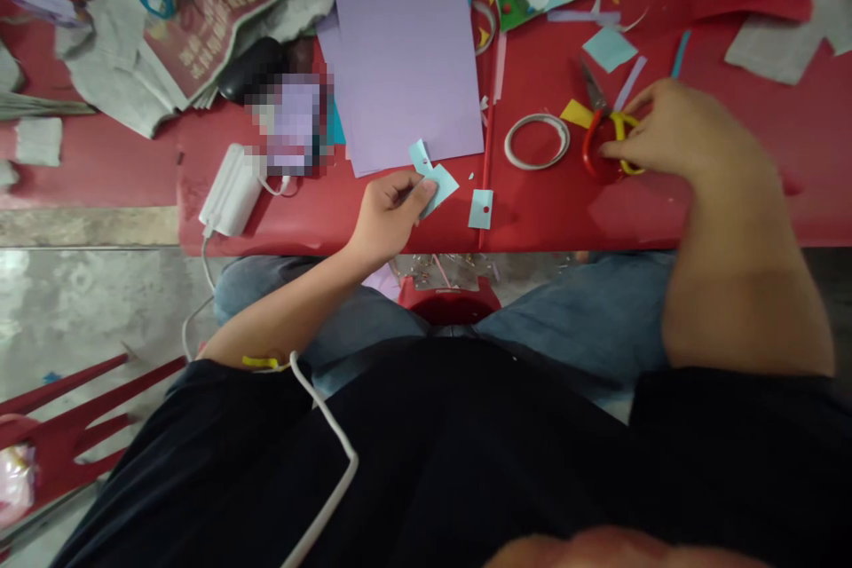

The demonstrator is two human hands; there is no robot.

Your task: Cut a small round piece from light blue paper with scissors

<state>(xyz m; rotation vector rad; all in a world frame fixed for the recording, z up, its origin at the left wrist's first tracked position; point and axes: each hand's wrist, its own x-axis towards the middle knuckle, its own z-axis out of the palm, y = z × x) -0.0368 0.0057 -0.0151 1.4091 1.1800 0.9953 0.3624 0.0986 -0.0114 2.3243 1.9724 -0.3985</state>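
My left hand (pixel 390 213) pinches a small light blue piece of paper (pixel 444 186) between thumb and fingers, above the front of the red table. Just behind it is a light blue piece with a small hole (pixel 419 156), partly over the purple sheets; I cannot tell if it is also held. Another light blue piece with a hole (pixel 480 209) lies to the right. My right hand (pixel 666 129) has its fingers closed at the red and yellow handles of a pair of scissors (pixel 600 109), whose blades point away from me. The fingertips partly cover the handles.
Purple paper sheets (pixel 409 71) lie at the middle. A roll of tape (pixel 536 141) sits left of the scissors. A white power bank (pixel 232 191) with a cable stands at the front left. Newspaper (pixel 213 27) and paper scraps (pixel 611 49) cover the back.
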